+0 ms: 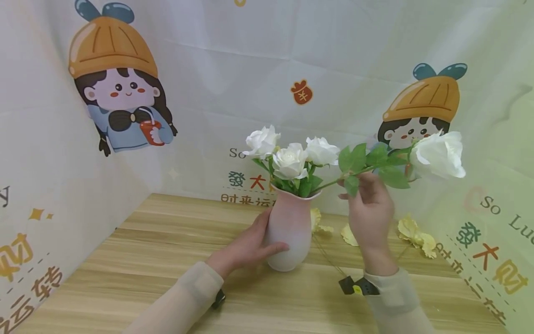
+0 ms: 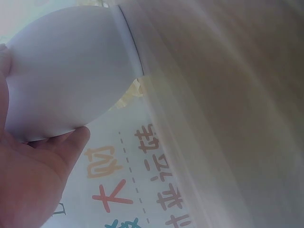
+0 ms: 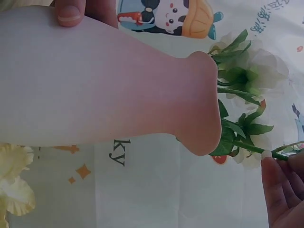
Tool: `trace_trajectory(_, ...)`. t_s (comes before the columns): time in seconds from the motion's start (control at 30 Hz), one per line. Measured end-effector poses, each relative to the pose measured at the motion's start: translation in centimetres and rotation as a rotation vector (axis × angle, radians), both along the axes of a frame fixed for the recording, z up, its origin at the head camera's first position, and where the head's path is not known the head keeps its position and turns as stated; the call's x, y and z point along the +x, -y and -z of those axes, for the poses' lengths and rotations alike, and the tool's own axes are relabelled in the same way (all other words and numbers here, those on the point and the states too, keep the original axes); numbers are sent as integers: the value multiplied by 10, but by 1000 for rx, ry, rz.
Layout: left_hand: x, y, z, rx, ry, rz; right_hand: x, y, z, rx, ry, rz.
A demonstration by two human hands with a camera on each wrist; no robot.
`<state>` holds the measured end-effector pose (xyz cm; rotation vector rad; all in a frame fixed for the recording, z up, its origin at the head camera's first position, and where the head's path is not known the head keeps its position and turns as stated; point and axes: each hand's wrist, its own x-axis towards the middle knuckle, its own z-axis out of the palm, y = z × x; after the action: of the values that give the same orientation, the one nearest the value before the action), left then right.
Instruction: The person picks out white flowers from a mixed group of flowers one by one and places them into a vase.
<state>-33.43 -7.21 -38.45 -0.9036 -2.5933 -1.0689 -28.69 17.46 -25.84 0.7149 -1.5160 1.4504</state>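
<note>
A pink-and-white vase (image 1: 289,227) stands upright on the table, with three white roses (image 1: 289,161) rising from its mouth. My left hand (image 1: 246,246) grips the vase's lower left side, thumb across the front; the left wrist view shows the fingers wrapped round its body (image 2: 66,71). To the right, my right hand (image 1: 373,213) pinches the green stem (image 3: 251,147) of another white rose (image 1: 438,155). This rose leans far to the right, its bloom beyond the hand and its lower stem reaching into the vase mouth. The stem's end is hidden inside.
Yellow flowers (image 1: 417,236) lie on the wooden table (image 1: 137,278) behind and right of the vase, partly hidden by it and my right arm. A printed cloth (image 1: 217,93) hangs round the back and sides. A black strap piece (image 1: 345,285) shows at my right wrist.
</note>
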Motion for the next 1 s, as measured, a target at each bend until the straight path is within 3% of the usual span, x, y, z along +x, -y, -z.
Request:
trace_trajectory(0.47, -1, 0, 1, 4, -6, -4, -18, 11, 19, 148, 69, 250)
trace_trajectory(1.0, -1, -1, 0, 11, -12, 4, -23, 22, 21, 399, 119, 421)
